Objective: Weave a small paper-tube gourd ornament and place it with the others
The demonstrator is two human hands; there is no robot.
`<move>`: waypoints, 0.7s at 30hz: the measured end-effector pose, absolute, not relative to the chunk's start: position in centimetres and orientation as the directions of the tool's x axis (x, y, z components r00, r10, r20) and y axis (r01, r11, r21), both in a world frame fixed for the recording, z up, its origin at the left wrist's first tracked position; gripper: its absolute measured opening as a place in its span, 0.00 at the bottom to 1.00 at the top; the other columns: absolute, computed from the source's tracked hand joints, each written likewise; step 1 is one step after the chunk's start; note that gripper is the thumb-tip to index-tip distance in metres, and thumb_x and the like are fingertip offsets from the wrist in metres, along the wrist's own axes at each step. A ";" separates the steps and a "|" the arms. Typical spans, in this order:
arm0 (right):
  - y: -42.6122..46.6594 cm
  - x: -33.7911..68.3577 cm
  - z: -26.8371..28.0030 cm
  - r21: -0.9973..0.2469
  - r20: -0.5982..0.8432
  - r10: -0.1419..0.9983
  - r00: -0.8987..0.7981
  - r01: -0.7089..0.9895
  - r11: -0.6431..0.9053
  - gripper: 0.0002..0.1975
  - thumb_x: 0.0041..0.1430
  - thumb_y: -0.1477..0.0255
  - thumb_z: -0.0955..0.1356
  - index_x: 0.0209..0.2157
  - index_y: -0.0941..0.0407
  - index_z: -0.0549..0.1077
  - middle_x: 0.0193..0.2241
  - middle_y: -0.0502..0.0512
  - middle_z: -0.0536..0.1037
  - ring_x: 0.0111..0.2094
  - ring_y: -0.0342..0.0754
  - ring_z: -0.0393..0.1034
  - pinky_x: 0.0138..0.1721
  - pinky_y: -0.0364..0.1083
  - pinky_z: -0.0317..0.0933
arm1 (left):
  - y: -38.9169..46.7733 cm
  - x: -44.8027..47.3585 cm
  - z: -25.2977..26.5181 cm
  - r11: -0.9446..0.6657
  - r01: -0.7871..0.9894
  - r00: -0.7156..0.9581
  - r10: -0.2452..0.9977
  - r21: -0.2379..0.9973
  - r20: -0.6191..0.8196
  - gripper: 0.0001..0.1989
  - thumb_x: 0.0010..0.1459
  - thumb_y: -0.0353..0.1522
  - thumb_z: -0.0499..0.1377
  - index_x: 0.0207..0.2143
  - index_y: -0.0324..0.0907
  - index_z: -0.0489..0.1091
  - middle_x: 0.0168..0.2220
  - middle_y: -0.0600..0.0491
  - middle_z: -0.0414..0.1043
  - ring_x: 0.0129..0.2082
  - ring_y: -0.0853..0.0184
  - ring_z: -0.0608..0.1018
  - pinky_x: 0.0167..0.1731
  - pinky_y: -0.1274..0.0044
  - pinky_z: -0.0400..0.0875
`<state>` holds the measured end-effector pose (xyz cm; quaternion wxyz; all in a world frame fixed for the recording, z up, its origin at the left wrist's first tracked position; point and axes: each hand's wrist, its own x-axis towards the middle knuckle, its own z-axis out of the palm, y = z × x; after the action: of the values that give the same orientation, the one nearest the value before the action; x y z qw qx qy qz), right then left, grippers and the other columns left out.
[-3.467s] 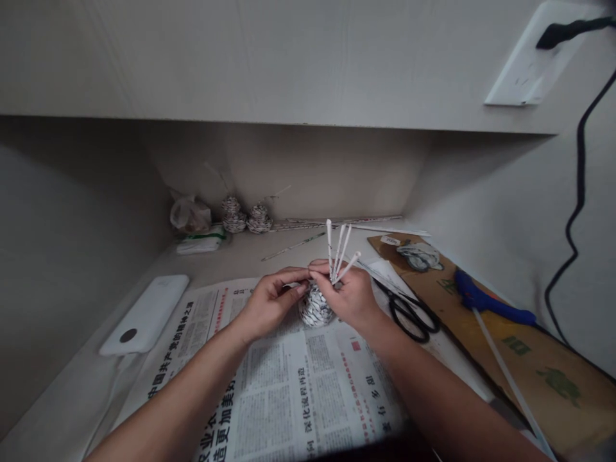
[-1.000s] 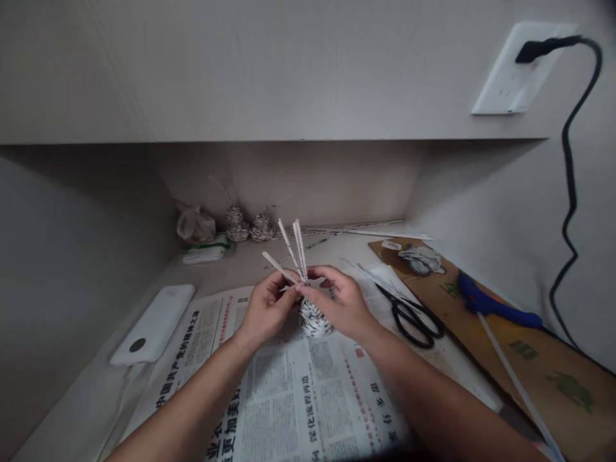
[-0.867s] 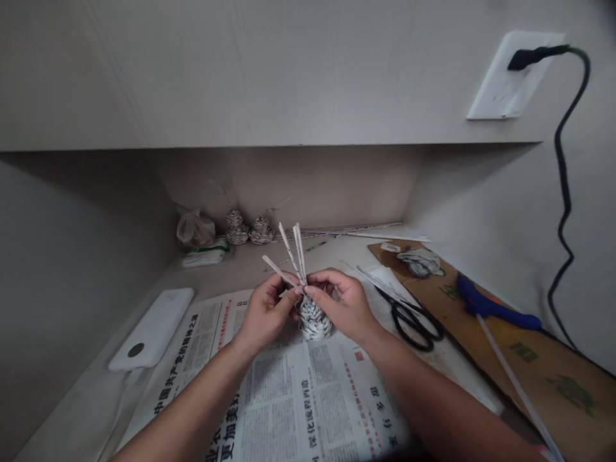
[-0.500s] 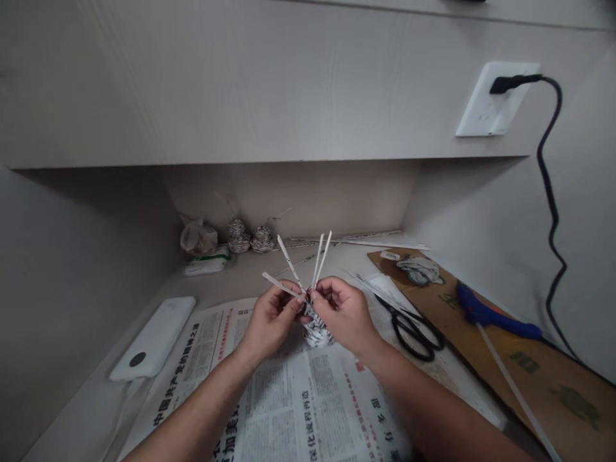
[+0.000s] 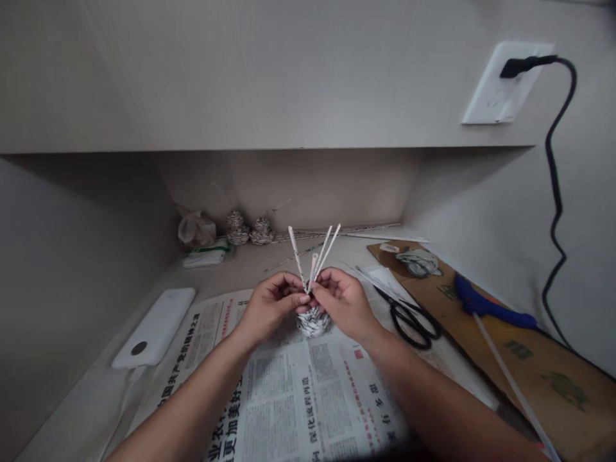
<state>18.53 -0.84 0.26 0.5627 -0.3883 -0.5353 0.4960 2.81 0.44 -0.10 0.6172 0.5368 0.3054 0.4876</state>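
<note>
Where the two grips meet, a woven paper piece (image 5: 314,324) is held at its top: the left grip (image 5: 276,301) is narrowed to a thumb-and-finger pinch at the near left of the neck, and the right grip (image 5: 344,298) is pinched on the opposite side, at the root of the paper rods (image 5: 297,256). Exactly which strand is caught between the fingertips cannot be told. The rounded body is seen directly below both grips, over the newspaper (image 5: 283,385); whether its base bears on the sheet is not clear.

For the weaving that seems to be in hand, the crossing is best pinned by one thumb while the strand is led round the next rod by the other. Even tension is advised, each turn being pressed down snugly on the one beneath, and the rods should be spread without being creased at the root.

The body's long axis appears roughly upright, its narrower end directed up into the grips. From there four rods are fanned upward: one is leaned left, two are leaned right, and a shorter-looking one between them is probably foreshortened. The scissors (image 5: 411,324) are laid to the right of the right grip.
</note>
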 end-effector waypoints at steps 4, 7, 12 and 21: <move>-1.1 18.4 0.3 -0.968 0.210 0.975 -0.073 -0.152 0.197 0.07 0.51 0.69 0.71 0.28 0.56 0.69 0.21 0.46 0.73 0.21 0.38 0.67 0.21 0.37 0.62 | 0.3 2.8 0.2 -0.076 -0.244 0.344 0.925 0.967 0.160 0.12 0.44 0.29 0.69 0.29 0.37 0.69 0.27 0.55 0.74 0.23 0.74 0.75 0.25 0.82 0.71; -1.2 18.4 0.3 -0.969 0.197 0.978 -0.071 -0.164 0.184 0.08 0.51 0.70 0.71 0.27 0.56 0.68 0.22 0.46 0.73 0.21 0.39 0.68 0.21 0.38 0.63 | 0.2 2.9 0.4 -0.062 -0.265 0.365 0.917 0.962 0.159 0.13 0.45 0.30 0.69 0.28 0.37 0.67 0.25 0.56 0.73 0.22 0.74 0.74 0.24 0.82 0.71; -1.2 18.3 0.1 -0.969 0.188 0.981 -0.042 -0.172 0.179 0.09 0.52 0.68 0.71 0.28 0.56 0.67 0.21 0.47 0.74 0.22 0.41 0.70 0.22 0.39 0.64 | 0.1 3.1 0.4 -0.072 -0.260 0.253 0.957 0.963 0.140 0.15 0.44 0.32 0.69 0.28 0.38 0.65 0.22 0.57 0.71 0.21 0.73 0.75 0.23 0.82 0.71; -1.1 18.3 0.0 -0.965 0.219 0.975 -0.043 -0.157 0.210 0.10 0.52 0.68 0.71 0.29 0.56 0.67 0.23 0.47 0.74 0.23 0.41 0.71 0.23 0.39 0.64 | -0.2 3.2 0.4 -0.098 -0.236 0.216 0.965 0.967 0.150 0.14 0.46 0.31 0.68 0.31 0.39 0.66 0.24 0.56 0.73 0.23 0.72 0.76 0.27 0.80 0.74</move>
<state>18.28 -1.09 0.04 0.5726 -0.3884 -0.5266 0.4939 3.23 -0.24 0.45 0.5755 0.5263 0.3464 0.5214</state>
